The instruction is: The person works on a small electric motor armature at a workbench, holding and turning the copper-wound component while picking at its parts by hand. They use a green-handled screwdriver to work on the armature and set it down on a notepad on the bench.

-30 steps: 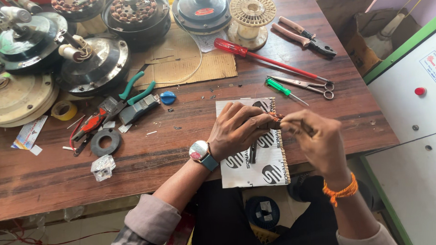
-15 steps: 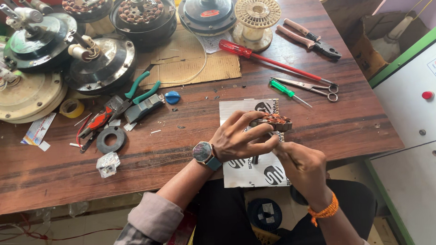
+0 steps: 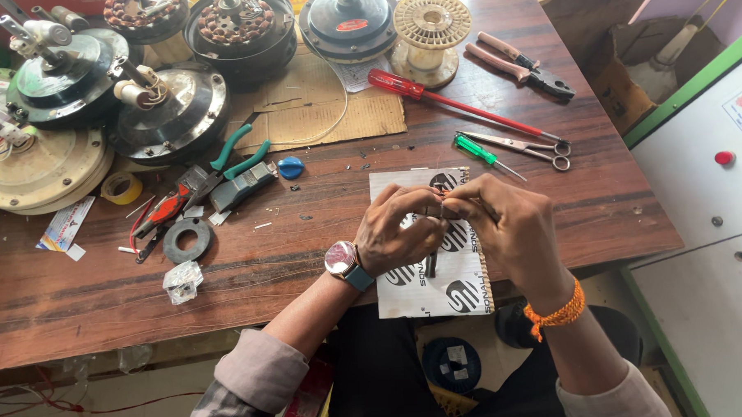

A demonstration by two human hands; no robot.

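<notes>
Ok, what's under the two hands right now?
A white printed sheet lies on the wooden table beneath the left hand and right hand. The small piece pinched between them is mostly hidden by fingers.

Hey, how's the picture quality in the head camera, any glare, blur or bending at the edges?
Head view: even, soft light with faint shadows; sharp on both the left hand and right hand; mild sheen on the dark motor housing; the table edge bows slightly, a wide-angle effect.
</notes>
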